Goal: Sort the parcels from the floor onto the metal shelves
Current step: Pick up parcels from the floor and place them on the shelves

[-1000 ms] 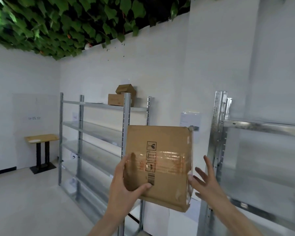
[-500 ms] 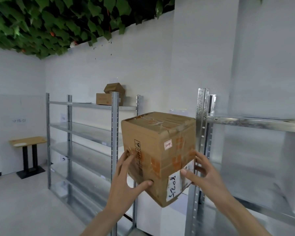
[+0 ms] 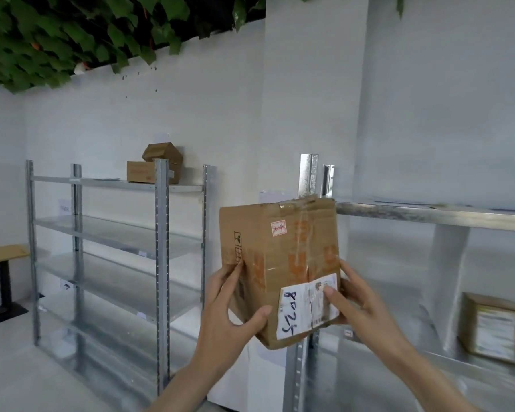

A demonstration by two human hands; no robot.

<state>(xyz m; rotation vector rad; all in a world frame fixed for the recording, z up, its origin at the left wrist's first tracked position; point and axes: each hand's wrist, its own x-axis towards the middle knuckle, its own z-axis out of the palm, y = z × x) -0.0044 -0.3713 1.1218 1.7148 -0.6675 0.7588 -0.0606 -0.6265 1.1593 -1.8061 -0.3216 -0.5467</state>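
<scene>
Both hands are holding the box (image 3: 280, 263) up: left hand (image 3: 232, 319) gripping its left face, right hand (image 3: 357, 301) pinching the label side; far fingers probably hidden.

Both hands (image 3: 295, 310) hold cardboard parcel (image 3: 280, 263) aloft.

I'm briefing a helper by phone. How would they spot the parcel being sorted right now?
Between the two metal shelves, find the brown cardboard box held up by the left hand and right hand. Unlike the shelved parcels, its white label bears handwritten digits.
</scene>
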